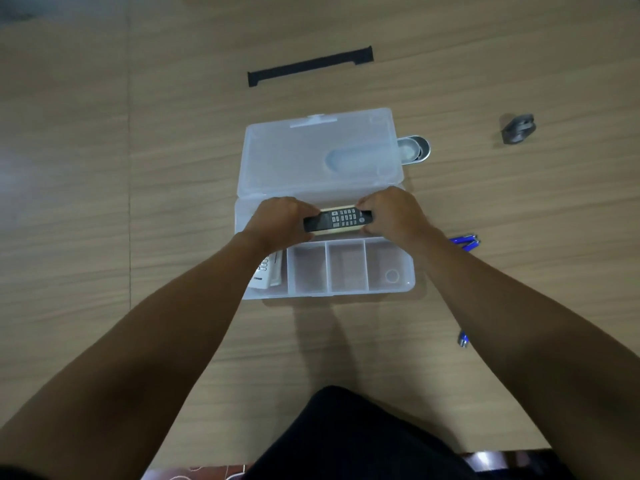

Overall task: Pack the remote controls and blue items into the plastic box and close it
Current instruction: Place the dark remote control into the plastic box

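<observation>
A clear plastic box (405,285) lies open at the table's middle, its lid (311,157) folded back flat. Both hands hold a black remote control (337,219) over the box's long rear compartment: my left hand (280,221) grips its left end, my right hand (389,213) its right end. Something pale lies directly under the black remote. A white remote (265,273) rests in the front-left compartment, partly hidden by my left forearm. To the right of the box, blue items (465,241) lie on the table, and a small blue item (463,339) lies nearer to me.
A black strip (310,66) lies beyond the box. Metal cups (414,150) peek out from behind the lid's right edge. A dark grey object (517,128) sits at the far right. Three front compartments of the box hold nothing.
</observation>
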